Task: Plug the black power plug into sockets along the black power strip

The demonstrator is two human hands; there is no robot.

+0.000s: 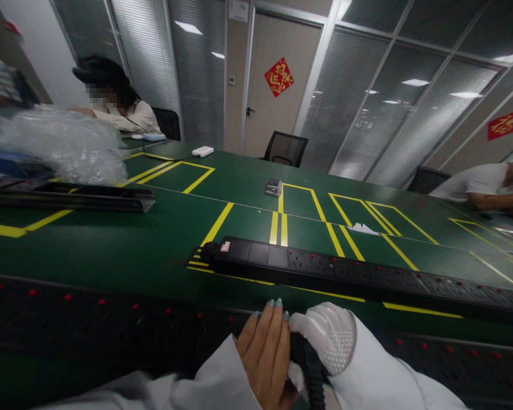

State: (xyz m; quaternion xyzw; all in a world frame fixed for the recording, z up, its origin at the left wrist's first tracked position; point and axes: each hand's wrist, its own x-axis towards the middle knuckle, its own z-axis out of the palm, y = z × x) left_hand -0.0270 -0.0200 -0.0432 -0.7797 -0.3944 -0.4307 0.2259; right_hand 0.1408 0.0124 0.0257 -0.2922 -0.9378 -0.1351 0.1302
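Bare, with its fingers stretched out side by side, my left hand lies against the near power strip and beside the other hand. My right hand, in a white dotted glove, is wrapped round a black piece with a ribbed cable sleeve. Whether that piece is a plug or the power strip's cord end I cannot tell. The near power strip is long and black with red dots along it, passing behind both hands. Just beyond lies a second black power strip with a small label at its left end.
The green table carries yellow tape outlines. Clear plastic wrap and a metal channel lie on the left. A small grey device, a white box and crumpled paper stand farther back. People sit at left and right.
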